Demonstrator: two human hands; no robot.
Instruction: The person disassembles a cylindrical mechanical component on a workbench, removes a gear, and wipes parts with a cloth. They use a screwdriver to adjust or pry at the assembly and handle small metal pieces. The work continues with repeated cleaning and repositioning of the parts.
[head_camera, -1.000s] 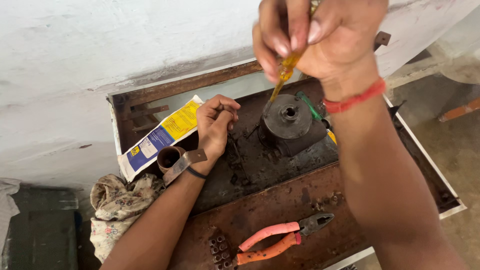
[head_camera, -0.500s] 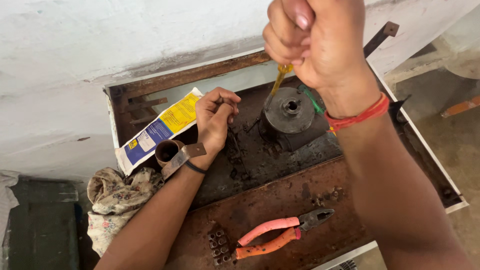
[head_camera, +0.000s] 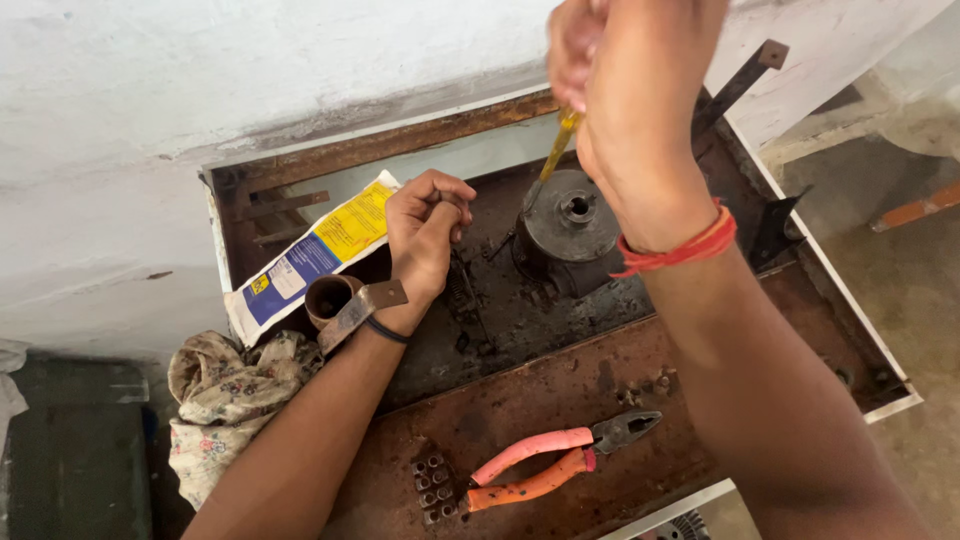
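Two hands are working over a rusty tray holding a round motor.

The tray is lying against a white wall, the dark motor sitting near its middle. The right hand is closing in a fist around a yellow screwdriver, whose tip is pointing down at the motor's left edge. The left hand is curling loosely, fingers pinched on something too small to tell, just left of the motor. Pink pliers are lying at the front.
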